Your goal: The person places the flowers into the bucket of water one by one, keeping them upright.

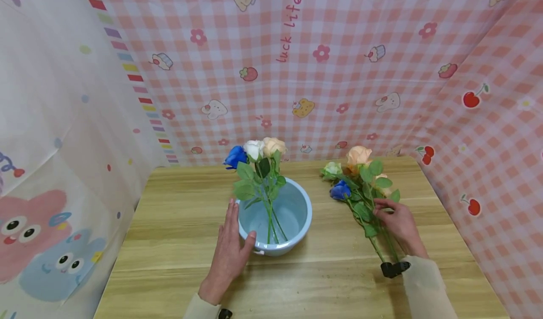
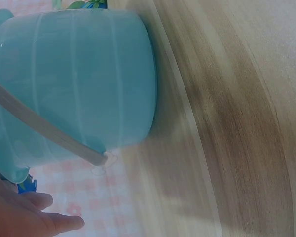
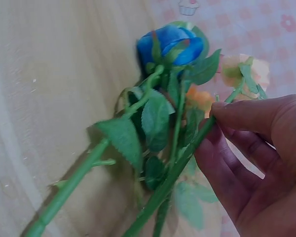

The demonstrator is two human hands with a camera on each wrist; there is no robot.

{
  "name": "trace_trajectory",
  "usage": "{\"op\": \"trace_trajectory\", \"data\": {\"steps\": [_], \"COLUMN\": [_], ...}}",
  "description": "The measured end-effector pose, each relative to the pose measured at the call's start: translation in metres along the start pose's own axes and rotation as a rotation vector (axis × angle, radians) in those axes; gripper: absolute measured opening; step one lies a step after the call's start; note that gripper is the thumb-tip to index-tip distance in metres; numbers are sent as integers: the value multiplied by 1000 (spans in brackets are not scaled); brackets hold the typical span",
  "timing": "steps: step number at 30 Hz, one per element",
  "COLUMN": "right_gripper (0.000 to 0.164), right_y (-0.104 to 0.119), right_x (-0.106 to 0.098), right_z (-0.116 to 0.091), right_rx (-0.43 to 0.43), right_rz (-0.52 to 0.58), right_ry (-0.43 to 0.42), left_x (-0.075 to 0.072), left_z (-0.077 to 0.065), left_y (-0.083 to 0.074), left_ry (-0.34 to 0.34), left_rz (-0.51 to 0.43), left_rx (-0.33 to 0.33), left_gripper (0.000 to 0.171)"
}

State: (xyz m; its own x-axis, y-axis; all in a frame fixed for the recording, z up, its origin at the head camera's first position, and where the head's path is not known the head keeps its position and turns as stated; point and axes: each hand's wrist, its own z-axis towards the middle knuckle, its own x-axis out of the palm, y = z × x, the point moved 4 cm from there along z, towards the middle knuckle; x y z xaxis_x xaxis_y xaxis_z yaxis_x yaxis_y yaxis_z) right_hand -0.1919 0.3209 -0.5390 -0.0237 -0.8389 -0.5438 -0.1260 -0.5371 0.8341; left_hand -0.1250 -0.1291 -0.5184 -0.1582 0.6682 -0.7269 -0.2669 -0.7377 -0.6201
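A light blue bucket [image 1: 302,201] holds a blue rose [image 1: 235,157], a white rose [image 1: 254,149] and a peach rose [image 1: 274,146], their stems leaning inside it. My left hand [image 1: 229,248] lies along the bucket's left rim with fingers extended; the left wrist view has only part of this hand [image 2: 37,215], below the bucket wall [image 2: 84,79]. Over on the right, my right hand [image 1: 398,222] pinches a green stem [image 3: 180,163] between thumb and fingers. That stem runs up to a peach flower [image 3: 256,71]. Beside it lies a blue rose [image 3: 170,47] on a separate stem.
More artificial flowers lie on the right of the wooden table [image 1: 178,243], among them a pale green rose [image 1: 333,168] and a peach rose [image 1: 359,155]. The bucket's handle [image 2: 44,126] hangs along its side. A pink checked cloth [image 1: 271,74] rises behind the table.
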Motion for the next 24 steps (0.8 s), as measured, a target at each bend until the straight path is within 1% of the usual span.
{"op": "trace_trajectory", "data": {"steps": [5, 11, 19, 24], "right_gripper": [40, 41, 43, 44], "right_y": [7, 16, 24, 31], "right_x": [-5, -7, -8, -7], "right_z": [-1, -2, -6, -8], "right_rx": [-25, -14, -4, -9], "right_rz": [-9, 36, 39, 81], "right_ry": [-15, -15, -41, -47], "left_x": [0, 0, 0, 0], "left_z": [0, 0, 1, 0], "left_y": [1, 1, 0, 0], "left_ry": [-3, -2, -3, -3], "left_rz": [-10, -15, -4, -8], "left_rx": [5, 3, 14, 10], "left_gripper": [82, 82, 82, 82]}}
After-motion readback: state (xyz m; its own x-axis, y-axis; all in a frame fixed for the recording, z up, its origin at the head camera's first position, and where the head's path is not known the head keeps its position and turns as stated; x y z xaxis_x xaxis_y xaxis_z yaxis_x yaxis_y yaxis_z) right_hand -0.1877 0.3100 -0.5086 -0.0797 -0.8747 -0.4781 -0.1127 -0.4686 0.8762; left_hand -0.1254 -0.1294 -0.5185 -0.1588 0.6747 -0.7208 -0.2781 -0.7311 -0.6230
